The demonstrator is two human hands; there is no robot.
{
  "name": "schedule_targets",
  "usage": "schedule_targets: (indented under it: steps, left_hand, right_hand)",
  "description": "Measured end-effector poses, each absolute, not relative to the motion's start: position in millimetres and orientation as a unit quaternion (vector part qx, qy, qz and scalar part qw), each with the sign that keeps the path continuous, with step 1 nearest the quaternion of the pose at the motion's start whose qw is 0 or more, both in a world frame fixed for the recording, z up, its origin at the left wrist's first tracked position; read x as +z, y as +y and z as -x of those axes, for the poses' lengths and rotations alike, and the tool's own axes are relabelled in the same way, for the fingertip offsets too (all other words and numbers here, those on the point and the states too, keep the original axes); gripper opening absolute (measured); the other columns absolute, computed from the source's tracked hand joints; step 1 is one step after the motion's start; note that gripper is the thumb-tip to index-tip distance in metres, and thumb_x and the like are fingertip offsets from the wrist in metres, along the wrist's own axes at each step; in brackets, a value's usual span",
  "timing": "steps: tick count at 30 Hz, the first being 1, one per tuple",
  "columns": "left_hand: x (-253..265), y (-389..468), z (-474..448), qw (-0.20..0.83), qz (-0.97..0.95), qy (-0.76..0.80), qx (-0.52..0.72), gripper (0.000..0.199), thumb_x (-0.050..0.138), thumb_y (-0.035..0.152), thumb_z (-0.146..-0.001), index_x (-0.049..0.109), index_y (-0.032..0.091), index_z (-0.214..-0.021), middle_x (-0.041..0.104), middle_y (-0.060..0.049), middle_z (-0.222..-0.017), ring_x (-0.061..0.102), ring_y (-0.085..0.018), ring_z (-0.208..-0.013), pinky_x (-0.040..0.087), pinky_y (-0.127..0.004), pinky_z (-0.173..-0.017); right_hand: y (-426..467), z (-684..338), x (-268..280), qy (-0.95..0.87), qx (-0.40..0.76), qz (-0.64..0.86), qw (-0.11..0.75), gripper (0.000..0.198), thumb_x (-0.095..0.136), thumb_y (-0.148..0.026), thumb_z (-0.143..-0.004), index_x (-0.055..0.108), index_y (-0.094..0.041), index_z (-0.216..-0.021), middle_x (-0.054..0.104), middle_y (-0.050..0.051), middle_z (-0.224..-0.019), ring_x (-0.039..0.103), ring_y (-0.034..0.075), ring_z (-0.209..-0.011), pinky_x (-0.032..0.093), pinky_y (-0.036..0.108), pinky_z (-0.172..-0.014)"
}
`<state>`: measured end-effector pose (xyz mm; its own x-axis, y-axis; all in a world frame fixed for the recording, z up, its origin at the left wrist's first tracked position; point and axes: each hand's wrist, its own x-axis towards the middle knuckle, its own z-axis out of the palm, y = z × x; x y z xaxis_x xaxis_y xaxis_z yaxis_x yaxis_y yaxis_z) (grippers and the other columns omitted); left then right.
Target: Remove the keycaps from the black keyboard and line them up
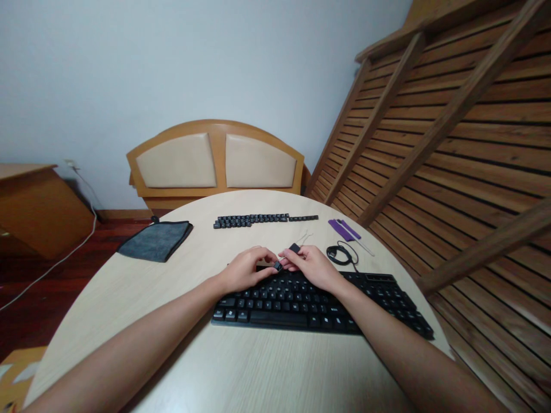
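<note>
A black keyboard (pixel 279 318) lies on the table before me, and both hands are over its back rows. Between the thumb and fingers of my left hand (pixel 247 268) is a small black keycap (pixel 278 266). My right hand (pixel 316 267) is closed around a keycap puller (pixel 295 248) with a black body; its thin wire ends point away from me. The fingertips of the two hands nearly meet at the keycap. My hands hide part of the upper key rows.
Rows of loose keycaps (pixel 267 218) lie at the table's back. A folded grey cloth (pixel 157 241) is at left. To the right are purple strips (pixel 343 230), a thin metal rod (pixel 365 246) and the coiled cable (pixel 338 254). Wooden slats (pixel 451 143) lean beyond the table (pixel 206 367).
</note>
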<state>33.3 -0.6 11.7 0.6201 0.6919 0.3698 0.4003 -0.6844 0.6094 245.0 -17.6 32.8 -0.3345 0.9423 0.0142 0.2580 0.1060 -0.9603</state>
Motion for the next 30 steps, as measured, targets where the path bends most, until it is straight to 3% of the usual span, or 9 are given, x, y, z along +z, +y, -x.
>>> schedule_targets:
  steps: [7, 10, 20, 30]
  left_hand:
    - [15.6, -3.2, -32.0, 0.263, -0.872, 0.281, 0.303, 0.020, 0.062, 0.023, -0.089, 0.061, 0.021, -0.108, 0.066, -0.004, -0.101, 0.061, -0.018, -0.093, 0.050, -0.033, -0.083]
    - [18.2, -3.6, -31.6, 0.251, -0.886, 0.253, 0.296, 0.017, 0.058, 0.023, -0.091, 0.063, 0.022, -0.108, 0.067, -0.005, -0.104, 0.061, -0.019, -0.099, 0.048, -0.036, -0.090]
    - [25.9, -8.2, -32.7, 0.192, -0.906, 0.244, 0.287, 0.014, 0.055, 0.027, -0.091, 0.061, 0.021, -0.102, 0.063, -0.007, -0.106, 0.059, -0.021, -0.101, 0.047, -0.036, -0.090]
    - [39.6, 19.5, -29.9, 0.119, -0.870, 0.324, 0.351, 0.019, 0.052, 0.029, -0.091, 0.060, 0.021, -0.107, 0.065, -0.005, -0.101, 0.059, -0.017, -0.084, 0.049, -0.028, -0.068]
  right_hand:
    - [-16.1, -245.0, 29.1, -0.639, 0.511, 0.454, 0.352, 0.054, 0.061, -0.061, -0.079, 0.074, -0.010, -0.091, 0.075, 0.011, -0.085, 0.071, 0.022, -0.085, 0.056, 0.034, -0.079]
    - [-15.4, -244.6, 28.2, -0.621, 0.517, 0.470, 0.355, 0.055, 0.064, -0.063, -0.075, 0.073, -0.011, -0.091, 0.074, 0.010, -0.084, 0.071, 0.021, -0.083, 0.056, 0.034, -0.079]
    - [-16.3, -245.0, 28.7, -0.617, 0.529, 0.468, 0.346, 0.056, 0.064, -0.064, -0.074, 0.072, -0.011, -0.090, 0.074, 0.011, -0.083, 0.072, 0.020, -0.080, 0.057, 0.034, -0.078]
    - [-16.0, -244.1, 28.5, -0.663, 0.475, 0.482, 0.319, 0.047, 0.058, -0.056, -0.085, 0.070, -0.011, -0.080, 0.075, 0.011, -0.083, 0.070, 0.017, -0.073, 0.055, 0.029, -0.072]
